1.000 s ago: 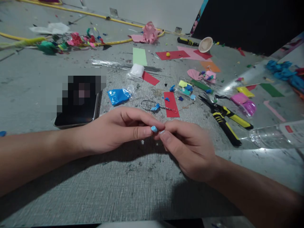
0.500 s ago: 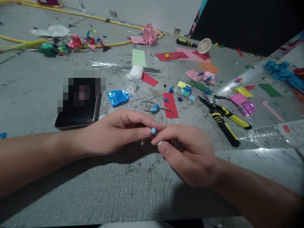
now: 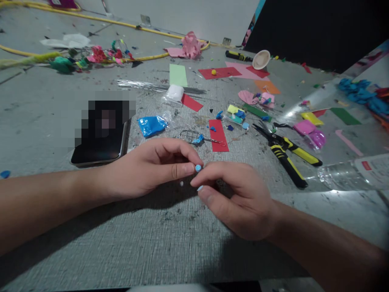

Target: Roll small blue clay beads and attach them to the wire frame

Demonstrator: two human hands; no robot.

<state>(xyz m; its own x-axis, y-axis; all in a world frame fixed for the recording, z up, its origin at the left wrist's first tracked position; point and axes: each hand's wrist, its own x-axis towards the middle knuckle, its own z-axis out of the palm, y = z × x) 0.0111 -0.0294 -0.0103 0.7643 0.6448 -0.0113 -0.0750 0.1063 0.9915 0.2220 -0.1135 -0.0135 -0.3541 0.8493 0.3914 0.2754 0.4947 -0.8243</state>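
Note:
My left hand (image 3: 154, 168) pinches a small light-blue clay ball (image 3: 198, 168) between thumb and fingertips. Close against it, on the right, is my right hand (image 3: 237, 198), thumb and index finger curled towards each other. A tiny light-blue clay bit (image 3: 199, 188) shows at the right thumb tip, by the index fingertip. Just beyond the hands lies a bent wire loop (image 3: 188, 136) with blue clay (image 3: 198, 139) stuck on it, its end over a red paper strip (image 3: 218, 140). A blue clay packet (image 3: 152, 125) rests behind my left hand.
A phone (image 3: 97, 150), partly pixelated, lies at left. Yellow-black pliers (image 3: 287, 160) and a clear bottle (image 3: 343, 174) are at right. Behind lie thin wires (image 3: 142, 85), a white clay packet (image 3: 174, 93), coloured paper (image 3: 178, 75) and a yellow cord (image 3: 112, 22).
My right hand has shifted slightly left, its thumb and index tips now nearer my left hand's fingertips. The clay ball has turned a little and stays in the left pinch.

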